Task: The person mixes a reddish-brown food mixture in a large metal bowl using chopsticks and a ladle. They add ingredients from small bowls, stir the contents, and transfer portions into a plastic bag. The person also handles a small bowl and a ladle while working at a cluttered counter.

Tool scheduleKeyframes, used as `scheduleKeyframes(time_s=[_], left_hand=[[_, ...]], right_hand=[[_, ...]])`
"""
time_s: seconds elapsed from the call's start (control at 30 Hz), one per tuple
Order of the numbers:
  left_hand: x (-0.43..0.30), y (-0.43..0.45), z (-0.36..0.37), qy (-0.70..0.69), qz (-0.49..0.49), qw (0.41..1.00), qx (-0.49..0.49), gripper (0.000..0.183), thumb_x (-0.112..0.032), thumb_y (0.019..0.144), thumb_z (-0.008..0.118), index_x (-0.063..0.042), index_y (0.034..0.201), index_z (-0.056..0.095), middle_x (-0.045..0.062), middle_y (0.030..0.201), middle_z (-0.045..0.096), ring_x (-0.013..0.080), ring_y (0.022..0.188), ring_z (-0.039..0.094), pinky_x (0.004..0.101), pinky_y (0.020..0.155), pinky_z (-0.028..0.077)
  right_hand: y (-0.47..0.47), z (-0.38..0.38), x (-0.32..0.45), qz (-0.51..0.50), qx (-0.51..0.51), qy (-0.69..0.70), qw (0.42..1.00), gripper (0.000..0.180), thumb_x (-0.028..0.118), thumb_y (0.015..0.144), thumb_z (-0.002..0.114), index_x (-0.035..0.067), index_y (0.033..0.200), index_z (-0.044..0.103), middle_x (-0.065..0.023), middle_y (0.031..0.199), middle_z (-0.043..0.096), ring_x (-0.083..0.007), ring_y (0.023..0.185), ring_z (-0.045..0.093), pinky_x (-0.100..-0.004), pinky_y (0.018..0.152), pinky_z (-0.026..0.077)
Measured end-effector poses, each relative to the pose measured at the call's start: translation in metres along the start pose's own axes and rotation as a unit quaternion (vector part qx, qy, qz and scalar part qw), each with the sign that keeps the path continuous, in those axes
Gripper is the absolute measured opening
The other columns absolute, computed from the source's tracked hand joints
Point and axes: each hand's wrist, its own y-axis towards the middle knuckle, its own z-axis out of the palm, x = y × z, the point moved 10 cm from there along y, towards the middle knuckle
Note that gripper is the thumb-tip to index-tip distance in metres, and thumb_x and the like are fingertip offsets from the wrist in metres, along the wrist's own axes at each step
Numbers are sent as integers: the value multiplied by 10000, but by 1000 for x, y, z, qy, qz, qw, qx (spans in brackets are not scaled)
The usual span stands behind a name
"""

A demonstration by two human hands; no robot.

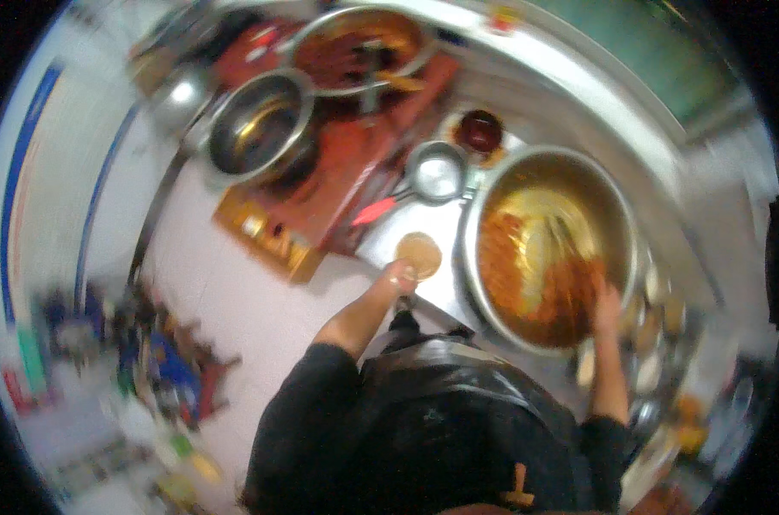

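My left hand (402,277) holds a small round dish (419,255) by its near edge, thumb on top. Something tan and fine-grained seems to fill it, though blur hides the detail. Below it lies a bare metal work surface (389,238). To the right stands a large, wide metal pot (550,154) with orange-brown shredded food (557,290) along its bottom and near side. My right hand (608,306) reaches over the pot's right rim, fingers down beside the food. Whether those fingers grip anything is blurred.
A small metal saucepan (437,170) with a red handle (375,211) sits beside the pot. Behind it is a dark red bowl (479,132). Farther left, a red table (351,154) bears a deep metal pot (260,129) and a wide pan (364,48). A yellow-brown box (270,235) juts from its edge.
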Motion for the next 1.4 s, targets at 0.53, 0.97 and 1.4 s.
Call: scheduleKeyframes(time_s=[0.53,0.97,1.4], left_hand=[[-173,9,40,461,298,831,91,447,-18,738,511,80,1172,463,167,1113,565,263,939,553,355,828,452],[92,-112,116,756,409,458,229,317,-128,804,573,28,1075,520,166,937,602,302,876,576,377,784,456],[348,-306,347,663,62,540,515,193,-82,904,501,-47,1093,486,99,855,595,169,675,620,286,523,477]], right_hand=[[-50,-129,263,-198,-12,352,914,440,159,788,577,166,1219,487,-163,873,577,-347,818,584,-442,664,470],[-293,-128,81,-100,-153,405,896,163,132,761,583,11,865,550,-179,799,554,-353,762,566,-443,653,453],[-455,-103,-111,115,-261,441,851,451,83,808,522,37,1253,471,-192,1025,602,-347,920,591,-411,788,474]])
